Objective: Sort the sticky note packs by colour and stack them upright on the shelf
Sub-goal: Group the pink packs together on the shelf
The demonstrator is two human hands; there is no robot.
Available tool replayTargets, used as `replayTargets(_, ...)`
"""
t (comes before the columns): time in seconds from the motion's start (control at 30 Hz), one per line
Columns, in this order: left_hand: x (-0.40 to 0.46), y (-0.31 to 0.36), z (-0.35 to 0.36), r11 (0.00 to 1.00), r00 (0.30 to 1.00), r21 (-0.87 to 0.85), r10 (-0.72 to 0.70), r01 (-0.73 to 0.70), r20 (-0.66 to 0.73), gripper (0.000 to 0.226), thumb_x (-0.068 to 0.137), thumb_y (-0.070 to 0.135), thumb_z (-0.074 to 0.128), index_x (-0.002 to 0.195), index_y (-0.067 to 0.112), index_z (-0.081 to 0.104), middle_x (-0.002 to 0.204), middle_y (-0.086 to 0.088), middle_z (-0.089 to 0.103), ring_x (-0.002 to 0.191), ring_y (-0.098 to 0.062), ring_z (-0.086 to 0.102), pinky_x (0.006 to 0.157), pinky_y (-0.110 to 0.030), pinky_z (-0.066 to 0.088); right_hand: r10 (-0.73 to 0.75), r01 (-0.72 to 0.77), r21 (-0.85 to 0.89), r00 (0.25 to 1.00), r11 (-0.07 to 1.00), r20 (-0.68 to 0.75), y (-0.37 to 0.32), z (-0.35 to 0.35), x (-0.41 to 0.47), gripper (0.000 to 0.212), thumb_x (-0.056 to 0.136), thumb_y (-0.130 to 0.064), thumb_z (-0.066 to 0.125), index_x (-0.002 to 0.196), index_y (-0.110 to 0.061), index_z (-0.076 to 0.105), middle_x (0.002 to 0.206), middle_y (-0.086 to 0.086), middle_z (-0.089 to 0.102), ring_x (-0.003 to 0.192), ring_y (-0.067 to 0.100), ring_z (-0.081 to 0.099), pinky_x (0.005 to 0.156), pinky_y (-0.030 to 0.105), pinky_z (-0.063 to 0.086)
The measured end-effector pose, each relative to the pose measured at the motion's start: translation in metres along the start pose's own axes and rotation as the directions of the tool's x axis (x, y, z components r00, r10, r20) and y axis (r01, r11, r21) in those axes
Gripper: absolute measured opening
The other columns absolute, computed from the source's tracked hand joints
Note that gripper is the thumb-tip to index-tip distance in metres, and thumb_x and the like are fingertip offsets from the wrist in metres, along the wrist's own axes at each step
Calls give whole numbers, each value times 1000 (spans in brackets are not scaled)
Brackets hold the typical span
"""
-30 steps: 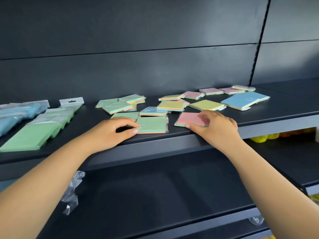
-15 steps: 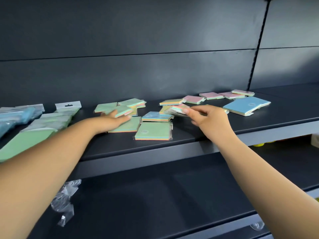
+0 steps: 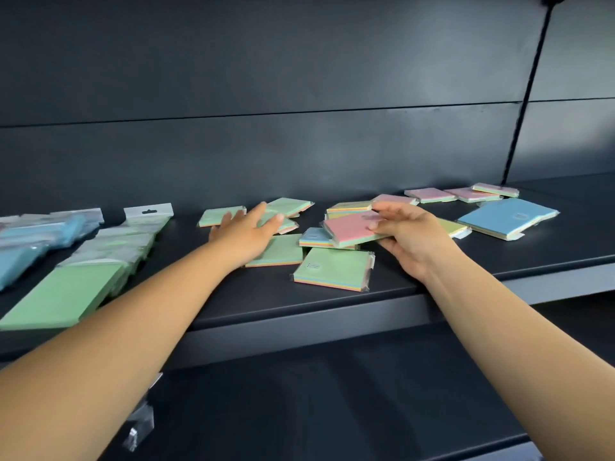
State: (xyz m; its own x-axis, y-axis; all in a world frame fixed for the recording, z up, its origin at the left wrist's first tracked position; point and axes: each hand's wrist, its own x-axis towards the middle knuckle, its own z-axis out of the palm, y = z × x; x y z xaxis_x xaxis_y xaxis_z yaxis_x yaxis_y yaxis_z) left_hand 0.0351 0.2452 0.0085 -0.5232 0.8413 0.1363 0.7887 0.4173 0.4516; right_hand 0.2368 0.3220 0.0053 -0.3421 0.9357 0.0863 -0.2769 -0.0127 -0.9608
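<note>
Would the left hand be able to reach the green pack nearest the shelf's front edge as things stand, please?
Probably yes. The left hand lies open just left of the green pack, which rests flat with nothing on it; the right hand holds a pink pack behind it.

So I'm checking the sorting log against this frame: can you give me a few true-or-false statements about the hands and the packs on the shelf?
1. The right hand holds a pink-topped pack lifted off the shelf. True.
2. The left hand grips a blue pack. False: its fingers are stretched out over green-topped packs, gripping nothing.
3. The large blue pack lies flat to the right of the right hand. True.
4. The packs are already stacked upright. False: they lie flat and scattered.
5. A green-topped pack lies near the shelf's front edge, between the two arms. True.
</note>
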Motion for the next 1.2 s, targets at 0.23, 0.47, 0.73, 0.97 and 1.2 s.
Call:
replayTargets(0.23, -14, 19, -13, 732, 995, -680, 94, -45, 34, 35, 90, 47, 50, 114, 24, 59, 118, 9, 57, 111, -9, 51, 100, -27, 37, 3, -28, 182, 991, 983, 135, -13, 27, 1, 54, 80, 23, 50, 119, -14, 51, 71, 8, 62, 61, 13, 63, 64, 20, 55)
replayTargets(0.47, -7, 3, -30, 394, 997, -917, 5, 64, 72, 4, 89, 9, 58, 89, 12, 59, 85, -5, 65, 77, -16, 63, 68, -32, 55, 49, -83, 149, 974, 985, 222, -20, 68, 23, 24, 86, 2, 60, 102, -13, 52, 84, 6, 63, 70, 16, 64, 66, 24, 56)
replayTargets(0.73, 31, -18, -38, 499, 914, -865, -321, -59, -248, 8, 95, 9, 43, 91, 14, 47, 86, -1, 57, 75, -13, 57, 61, -28, 49, -39, 297, -733, 937, 612, 347, -4, 89, 98, 24, 96, -18, 48, 112, -9, 63, 104, 0, 58, 101, 16, 52, 98, 28, 39)
replayTargets(0.97, 58, -18, -43, 460, 838, -886, -464, -50, -288, 22, 96, 10, 41, 75, 15, 49, 81, -4, 61, 76, -17, 59, 74, -33, 49, 265, 551, -792, 748, 262, 609, 10, 104, 140, 46, 100, -40, 28, 137, -18, 45, 146, 0, 40, 129, 13, 37, 110, 28, 22)
replayTargets(1.2, 55, -19, -40, 191, 827, -978, -532, -89, -179, 14, 94, 5, 47, 82, 11, 51, 81, -3, 60, 73, -12, 61, 70, -35, 52, 357, 400, -915, 847, 57, 392, -4, 82, 150, 64, 96, -57, 21, 136, -12, 44, 146, 9, 38, 125, 25, 44, 104, 33, 30)
